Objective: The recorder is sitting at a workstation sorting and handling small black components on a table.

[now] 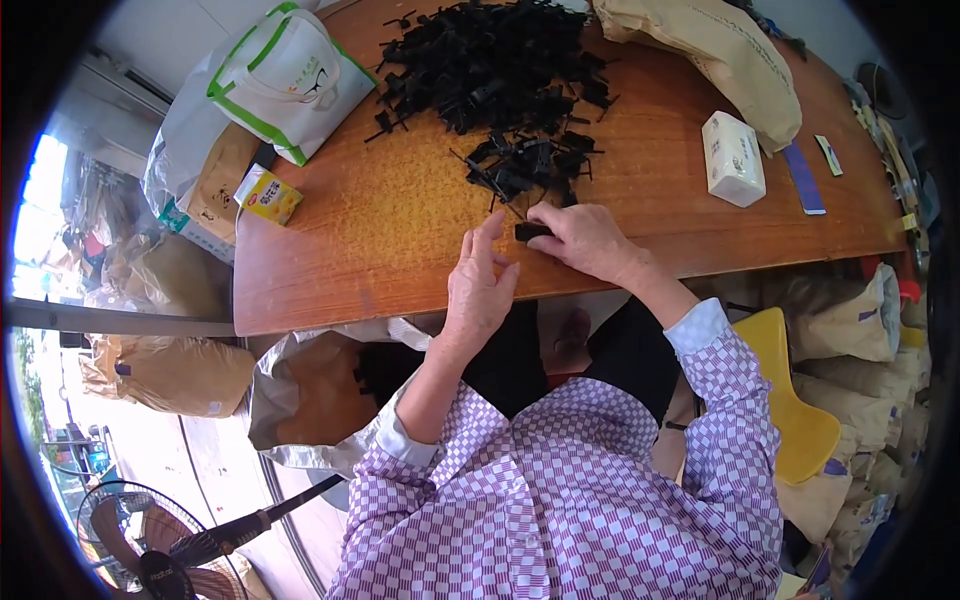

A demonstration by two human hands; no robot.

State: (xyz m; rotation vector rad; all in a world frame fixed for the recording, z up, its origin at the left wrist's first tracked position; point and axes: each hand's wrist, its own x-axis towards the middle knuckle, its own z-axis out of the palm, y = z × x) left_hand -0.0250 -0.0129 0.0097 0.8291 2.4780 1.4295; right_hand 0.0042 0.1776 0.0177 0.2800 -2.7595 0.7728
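My right hand (588, 242) is closed round a small black plastic part (530, 231), just above the near edge of the wooden table (670, 190). Its thumb and fingers pinch the part, which points toward my left hand. To the left of it, my left hand (480, 285) is raised with fingers stretched and thumb apart, and I see nothing in its grasp. A small cluster of black plastic parts (530, 163) with thin stems lies just beyond both hands. Behind that rises a large heap of similar black parts (490, 65).
A white and green bag (290, 85) and a yellow carton (268, 196) stand at the table's left. On the right are a tissue pack (733, 160), a blue strip (803, 178) and a brown sack (725, 65). An open sack (290, 400) sits below; a fan (160, 550) stands lower left.
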